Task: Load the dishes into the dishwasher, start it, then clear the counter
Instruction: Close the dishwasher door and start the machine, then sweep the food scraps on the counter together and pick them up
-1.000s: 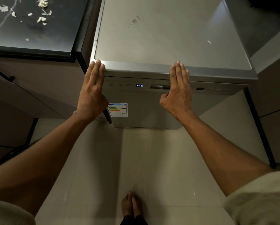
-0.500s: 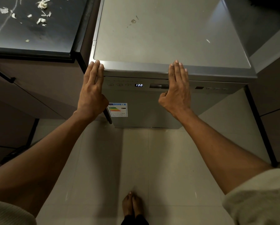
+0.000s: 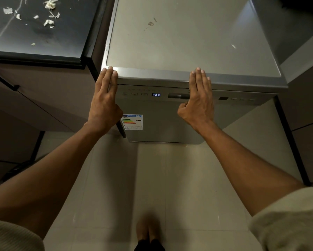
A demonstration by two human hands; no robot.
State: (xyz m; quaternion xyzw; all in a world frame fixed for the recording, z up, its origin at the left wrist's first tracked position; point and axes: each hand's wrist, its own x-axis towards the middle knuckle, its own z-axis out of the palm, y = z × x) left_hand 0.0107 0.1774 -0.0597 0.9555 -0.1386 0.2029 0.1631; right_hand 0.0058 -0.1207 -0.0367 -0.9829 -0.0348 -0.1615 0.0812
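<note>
a person stands barefoot before a freestanding silver dishwasher (image 3: 170, 120), both palms laid flat against the top of its closed door. the left hand (image 3: 104, 98) presses at the door's left corner, fingers straight and close together, tips reaching the front edge of the machine's steel top; it holds nothing. the right hand (image 3: 199, 98) presses near the middle of the control strip, fingers likewise straight and together, thumb tucked out to the side, covering part of the recessed door handle (image 3: 177, 96); it too grips nothing. between the hands the blue display (image 3: 156, 94) reads 1:30, and an energy label (image 3: 133, 122) is stuck on the door below.

the door looks fully shut and the lit time suggests a programme is set, so loading appears done and the step in hand is closing up and starting the machine. whether the cycle is actually running cannot be told from this view. the buttons (image 3: 134, 94) left of the display sit just beside the left hand, should a start press be needed.

what remains is the dark counter (image 3: 43, 33) to the left, strewn with pale peelings (image 3: 49, 4) near its far edge. the next move likely calls for lifting both hands off the door, turning left and gathering those scraps without sweeping them to the floor.
</note>
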